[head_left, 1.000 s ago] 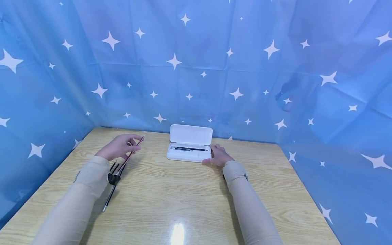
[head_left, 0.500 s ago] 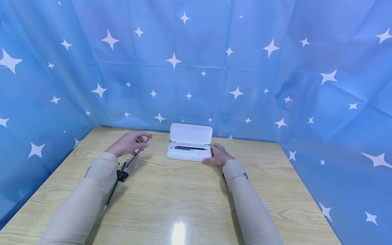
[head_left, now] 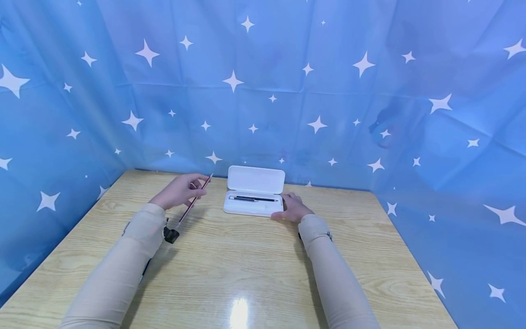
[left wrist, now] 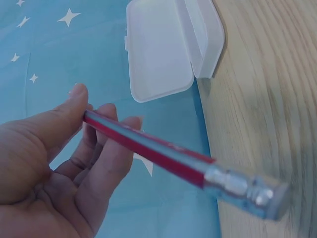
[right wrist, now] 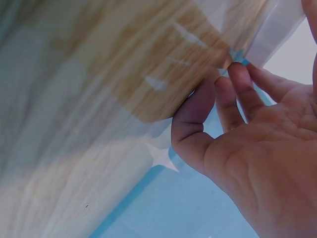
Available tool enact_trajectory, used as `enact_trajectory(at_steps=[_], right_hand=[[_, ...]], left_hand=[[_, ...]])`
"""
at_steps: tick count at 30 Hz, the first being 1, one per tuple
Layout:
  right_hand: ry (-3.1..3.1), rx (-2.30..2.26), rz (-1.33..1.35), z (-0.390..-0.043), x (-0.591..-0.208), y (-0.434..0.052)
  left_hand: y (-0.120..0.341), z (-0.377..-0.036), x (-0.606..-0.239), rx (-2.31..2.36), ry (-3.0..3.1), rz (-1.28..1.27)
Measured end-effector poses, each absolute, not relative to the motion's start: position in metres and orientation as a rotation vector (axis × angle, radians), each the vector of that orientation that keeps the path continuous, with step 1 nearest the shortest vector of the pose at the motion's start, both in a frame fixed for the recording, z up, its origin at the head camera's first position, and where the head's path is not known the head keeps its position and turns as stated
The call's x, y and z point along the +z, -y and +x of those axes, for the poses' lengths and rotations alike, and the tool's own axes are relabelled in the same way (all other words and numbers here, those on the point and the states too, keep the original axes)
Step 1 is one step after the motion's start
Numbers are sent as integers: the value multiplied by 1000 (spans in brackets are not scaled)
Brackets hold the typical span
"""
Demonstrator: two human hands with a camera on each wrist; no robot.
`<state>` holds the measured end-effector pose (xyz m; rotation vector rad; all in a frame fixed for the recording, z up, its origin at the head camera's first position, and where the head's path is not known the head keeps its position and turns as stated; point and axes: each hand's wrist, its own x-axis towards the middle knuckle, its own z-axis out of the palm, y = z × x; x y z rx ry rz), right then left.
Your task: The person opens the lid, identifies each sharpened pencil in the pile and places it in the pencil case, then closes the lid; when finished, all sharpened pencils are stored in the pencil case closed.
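Star-printed blue cloth (head_left: 263, 91) backs your wooden table (head_left: 246, 265). Your left hand (head_left: 178, 191) pinches a red pencil (head_left: 193, 201), whose metal end only the wrist view shows; your right hand (head_left: 292, 209) rests relaxed against the open white case (head_left: 255, 194).

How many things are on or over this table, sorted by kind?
Pencils: 1, red pencil in the left hand
Pens: 2, dark pen in the case, dark pen beside the left sleeve
Cases: 1, white case, open
Total: 4

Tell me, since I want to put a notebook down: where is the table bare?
The near half of the table, between the two sleeves, is bare, as is the right side beyond the right hand. It is crowded at the back: the open white case, and the left hand holding a red pencil.
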<state>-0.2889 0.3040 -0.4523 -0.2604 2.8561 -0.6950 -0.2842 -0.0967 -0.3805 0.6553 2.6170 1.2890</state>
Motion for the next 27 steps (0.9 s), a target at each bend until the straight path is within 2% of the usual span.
enact_trajectory(at_steps=[27], right_hand=[[-2849, -716, -271, -283, -447, -303]], left_hand=[[62, -297, -381, 1681, -2665, 786]])
